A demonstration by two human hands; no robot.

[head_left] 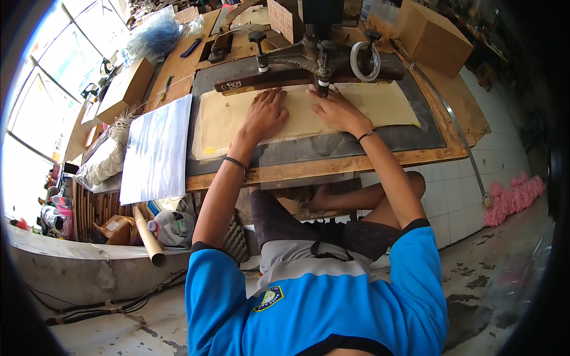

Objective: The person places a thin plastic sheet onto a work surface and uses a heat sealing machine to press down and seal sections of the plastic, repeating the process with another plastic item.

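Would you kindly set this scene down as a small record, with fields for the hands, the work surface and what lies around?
Left hand: flat on a yellowish sheet, fingertips near a dark bar
Right hand: on the same sheet, fingertips close to the bar
Surface: dark mat under the sheet, on a wooden table
Left side: shiny sheet jutting past the table's front edge; blue-handled tool farther back
Right side: cardboard box on the table; pink bundle lower down
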